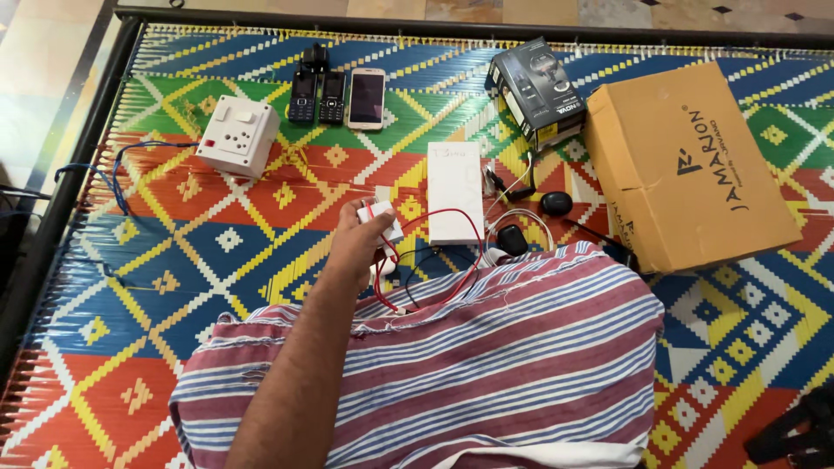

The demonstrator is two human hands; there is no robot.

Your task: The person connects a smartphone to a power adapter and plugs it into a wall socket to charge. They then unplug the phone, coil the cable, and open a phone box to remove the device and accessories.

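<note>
Head view looks down on a bright woven mat [217, 260] edged by a dark frame [78, 165], tiled floor beyond. Open mat lies leftward. Left hand [360, 239] grasps a small white block [380, 217] with red wires [434, 260], near the mat's middle, its long axis running up-right. Right hand is unseen.

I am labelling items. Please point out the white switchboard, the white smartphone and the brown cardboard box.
white switchboard [237, 135], head view, middle of its top face
white smartphone [367, 97], head view, its dark screen
brown cardboard box [686, 165], head view, its top face
</note>
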